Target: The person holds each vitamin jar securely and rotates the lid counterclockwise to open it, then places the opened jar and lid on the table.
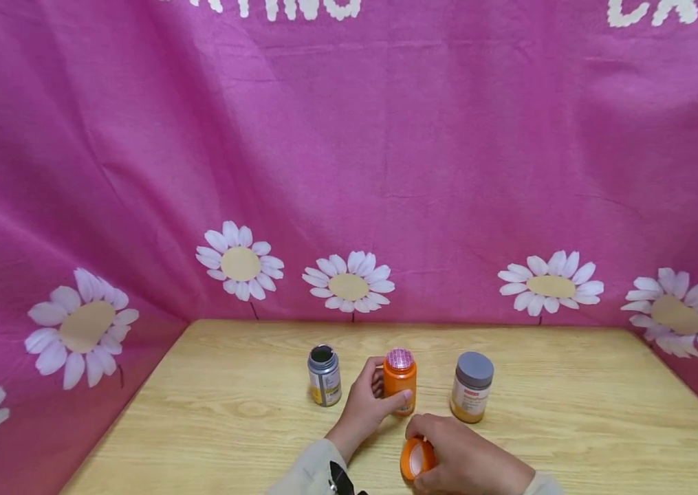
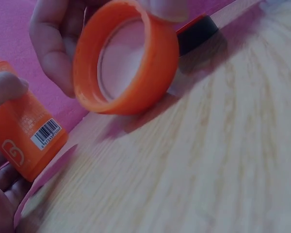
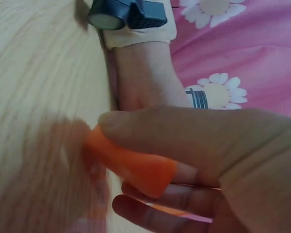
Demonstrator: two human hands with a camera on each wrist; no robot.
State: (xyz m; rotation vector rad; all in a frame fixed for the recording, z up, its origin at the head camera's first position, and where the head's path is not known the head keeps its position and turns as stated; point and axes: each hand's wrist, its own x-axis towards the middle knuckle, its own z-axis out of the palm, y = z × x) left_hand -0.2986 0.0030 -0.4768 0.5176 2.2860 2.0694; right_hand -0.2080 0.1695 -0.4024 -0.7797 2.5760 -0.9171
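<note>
My left hand (image 1: 362,402) grips an orange bottle (image 1: 399,381) that stands upright on the table, thumb across its front. A shiny pinkish seal (image 1: 399,357) covers the bottle's mouth. Just nearer to me, my right hand (image 1: 469,454) pinches an orange screw cap (image 1: 407,464) between thumb and fingers. The cap is tilted on its side, its pale lining (image 2: 121,58) showing in the left wrist view. In the right wrist view the thumb lies along the cap's edge (image 3: 136,167), close over the table.
Left of the bottle stands a grey jar (image 1: 324,385) without a lid, its dark mouth showing. To the right is a jar (image 1: 471,399) with a grey lid. The wooden table (image 1: 571,399) meets a pink daisy-print cloth (image 1: 435,172) at the back and sides.
</note>
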